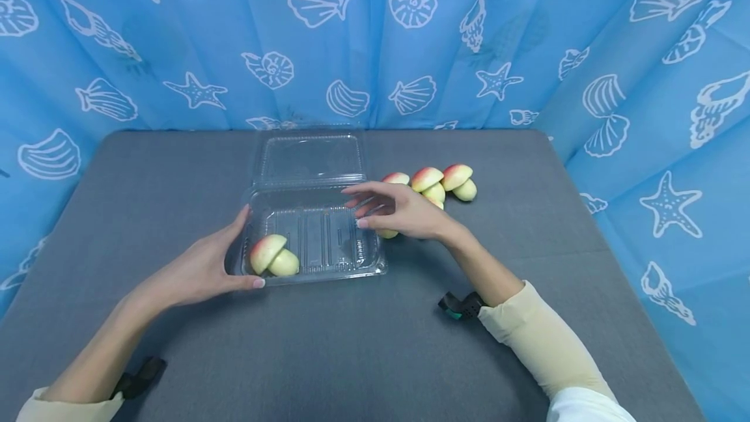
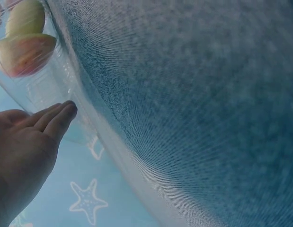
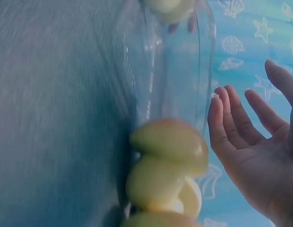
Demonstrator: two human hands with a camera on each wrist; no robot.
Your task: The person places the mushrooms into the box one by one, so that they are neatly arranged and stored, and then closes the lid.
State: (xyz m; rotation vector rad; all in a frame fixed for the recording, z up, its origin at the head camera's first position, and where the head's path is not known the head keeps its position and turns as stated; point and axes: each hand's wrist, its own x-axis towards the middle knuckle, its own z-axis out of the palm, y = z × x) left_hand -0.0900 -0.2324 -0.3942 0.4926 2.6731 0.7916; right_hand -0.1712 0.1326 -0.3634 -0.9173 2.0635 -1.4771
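A clear plastic clamshell container (image 1: 316, 272) lies with its lid folded back. Inside its front left corner sits one toy mushroom (image 1: 268, 254), pale yellow-green with a reddish cap. My left hand (image 1: 202, 266) rests at the container's left side, thumb along the front corner, fingers straight against the wall; in the left wrist view these fingers (image 2: 61, 118) touch the clear plastic. My right hand (image 1: 404, 210) hovers over the container's right edge, fingers loosely bent, nothing held. The right wrist view shows its fingers spread beside a mushroom (image 3: 170, 142).
Several more mushrooms (image 1: 457, 178) cluster right of the container, partly hidden behind my right hand. The open lid (image 1: 310, 158) lies toward the table's back edge. A grey cloth covers the table (image 1: 351, 357); a blue shell-print curtain (image 1: 375, 51) hangs behind and at the sides.
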